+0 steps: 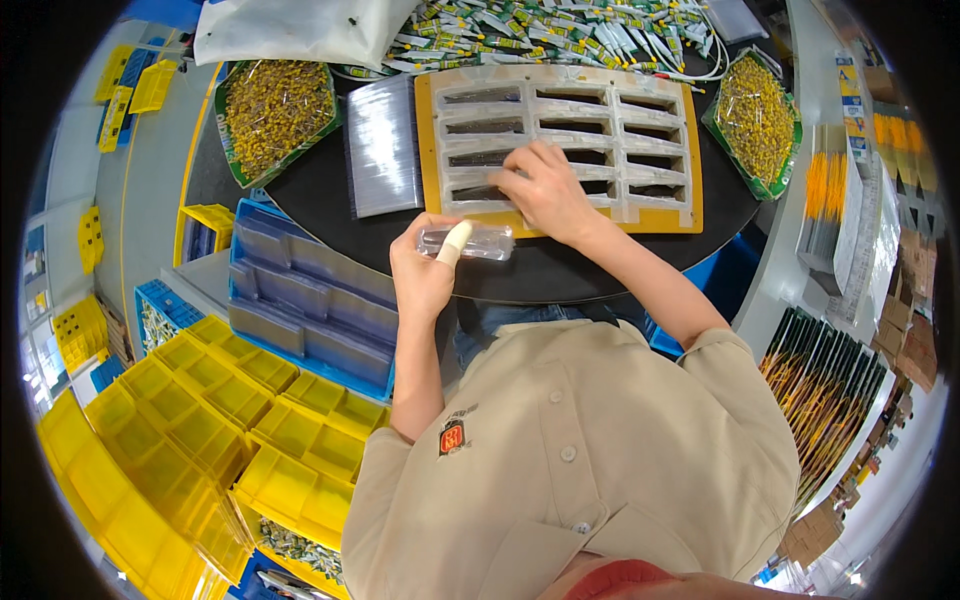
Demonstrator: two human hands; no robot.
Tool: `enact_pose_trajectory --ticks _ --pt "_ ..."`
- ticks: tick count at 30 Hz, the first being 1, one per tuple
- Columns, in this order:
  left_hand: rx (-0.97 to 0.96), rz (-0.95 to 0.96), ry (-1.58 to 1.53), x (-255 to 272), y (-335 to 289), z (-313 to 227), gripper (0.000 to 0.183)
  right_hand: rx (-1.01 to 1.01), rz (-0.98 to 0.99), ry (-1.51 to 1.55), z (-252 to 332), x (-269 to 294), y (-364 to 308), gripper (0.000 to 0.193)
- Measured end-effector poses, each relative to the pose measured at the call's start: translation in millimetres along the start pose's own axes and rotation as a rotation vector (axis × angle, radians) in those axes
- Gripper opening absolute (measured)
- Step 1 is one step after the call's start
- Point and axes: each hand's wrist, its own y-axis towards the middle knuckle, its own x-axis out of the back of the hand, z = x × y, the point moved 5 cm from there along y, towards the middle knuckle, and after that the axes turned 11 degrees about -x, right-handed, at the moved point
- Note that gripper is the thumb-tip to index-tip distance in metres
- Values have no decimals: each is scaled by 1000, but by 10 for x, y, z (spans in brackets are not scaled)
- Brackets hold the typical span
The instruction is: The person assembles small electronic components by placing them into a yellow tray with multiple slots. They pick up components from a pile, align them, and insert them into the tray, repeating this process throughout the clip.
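My left hand (422, 275) grips a clear plastic blister shell (487, 243) in front of the fixture, a pale finger cot over its thumb. The shell may be a small stack; I cannot tell. Above the lower-left slots of a yellow-edged fixture (428, 150) is my right hand (548, 192). Its fingers are bent together and slightly blurred, and whatever they hold is hidden. White tape covers the fixture's bars, which form rows of long slots. Some left-hand slots look lined with clear plastic. Just left of the fixture lies a stack of clear plastic sheets (384, 145).
Small green, white and yellow tubes (540, 35) heap up behind the fixture. Green-edged trays of tiny yellow pieces flank it, one left (278, 110), one right (757, 120). A blue crate (236, 245) and yellow bins (300, 485) stand at my left, filled racks (825, 400) at my right.
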Motion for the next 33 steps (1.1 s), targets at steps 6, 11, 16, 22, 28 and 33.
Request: enact_pose_trajectory --ticks 6,11,16,22,28,33 --pt "-87 -11 133 -319 458 -143 23 -232 139 375 -247 265 5 20" --pt "61 206 -146 -959 881 -78 28 -110 49 235 -800 710 423 12" --pt "172 289 -27 -1230 944 62 18 -267 -55 -133 -1090 943 552 21" --pt "226 286 -68 -1243 884 100 26 -262 288 230 -1001 757 238 16" --pt "192 258 -59 -1198 632 105 20 -253 86 74 -973 797 63 18" --pt "207 288 -149 -1180 464 166 23 -180 312 176 -765 709 -147 15"
